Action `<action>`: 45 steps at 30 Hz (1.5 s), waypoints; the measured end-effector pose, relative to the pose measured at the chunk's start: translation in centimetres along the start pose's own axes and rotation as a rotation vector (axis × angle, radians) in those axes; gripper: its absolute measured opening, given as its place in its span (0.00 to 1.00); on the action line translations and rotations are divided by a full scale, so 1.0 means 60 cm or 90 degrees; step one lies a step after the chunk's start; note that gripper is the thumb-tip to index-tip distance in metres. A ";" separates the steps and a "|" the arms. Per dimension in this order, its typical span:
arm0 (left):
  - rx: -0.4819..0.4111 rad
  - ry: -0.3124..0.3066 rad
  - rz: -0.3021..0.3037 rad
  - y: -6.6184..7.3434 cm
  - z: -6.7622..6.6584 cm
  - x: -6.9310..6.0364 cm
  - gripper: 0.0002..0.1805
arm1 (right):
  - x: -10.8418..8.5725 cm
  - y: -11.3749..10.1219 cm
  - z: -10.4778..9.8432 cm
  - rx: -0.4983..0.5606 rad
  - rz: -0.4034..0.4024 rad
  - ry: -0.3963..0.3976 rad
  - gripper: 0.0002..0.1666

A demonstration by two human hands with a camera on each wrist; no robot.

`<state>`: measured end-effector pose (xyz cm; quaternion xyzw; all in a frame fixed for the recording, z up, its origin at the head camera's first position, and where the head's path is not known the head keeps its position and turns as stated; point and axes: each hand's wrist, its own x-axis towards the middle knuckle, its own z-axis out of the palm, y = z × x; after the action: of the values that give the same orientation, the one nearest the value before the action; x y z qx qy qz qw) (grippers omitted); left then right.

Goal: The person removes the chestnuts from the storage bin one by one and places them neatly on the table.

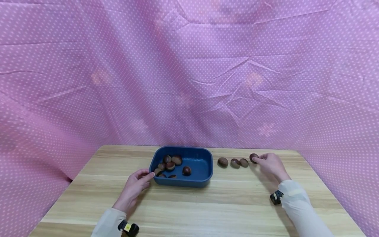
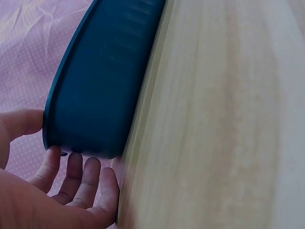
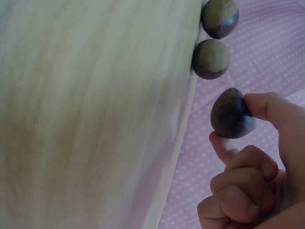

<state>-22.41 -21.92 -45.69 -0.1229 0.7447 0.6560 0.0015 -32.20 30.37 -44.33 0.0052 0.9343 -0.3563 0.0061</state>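
Note:
A blue rectangular box (image 1: 202, 169) stands on the table, with several brown chestnuts (image 1: 170, 166) mostly grouped in its left half. At the box's left end, my left hand (image 1: 130, 189) pinches the rim, thumb at the upper edge and fingers against the outer wall (image 2: 90, 109). Between thumb and index finger, my right hand (image 1: 271, 167) holds a chestnut (image 3: 232, 114) just above the table; the other fingers curl into the palm. Beside it, a short row of loose chestnuts (image 1: 235, 163) stretches toward the box's right side.
The wooden table (image 1: 225, 210) has rounded far corners. A pink cloth with white dots (image 1: 189, 82) hangs behind it and at both sides. Each wrist wears a small black camera, the left one (image 1: 130, 227) close to the front edge of the view.

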 end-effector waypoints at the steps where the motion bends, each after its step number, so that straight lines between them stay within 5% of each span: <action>1: 0.000 -0.001 0.001 0.000 0.000 0.000 0.15 | 0.000 0.001 0.001 -0.001 0.006 -0.004 0.32; 29: 0.004 0.000 0.001 0.001 -0.003 0.011 0.15 | 0.015 0.015 0.010 -0.025 0.030 -0.071 0.28; 45: 0.005 -0.005 0.003 0.001 -0.005 0.017 0.15 | 0.006 0.000 -0.002 0.006 0.059 -0.071 0.36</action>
<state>-23.33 -22.40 -45.76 -0.1183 0.7475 0.6536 0.0033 -32.58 30.46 -44.23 0.0289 0.9296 -0.3598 0.0749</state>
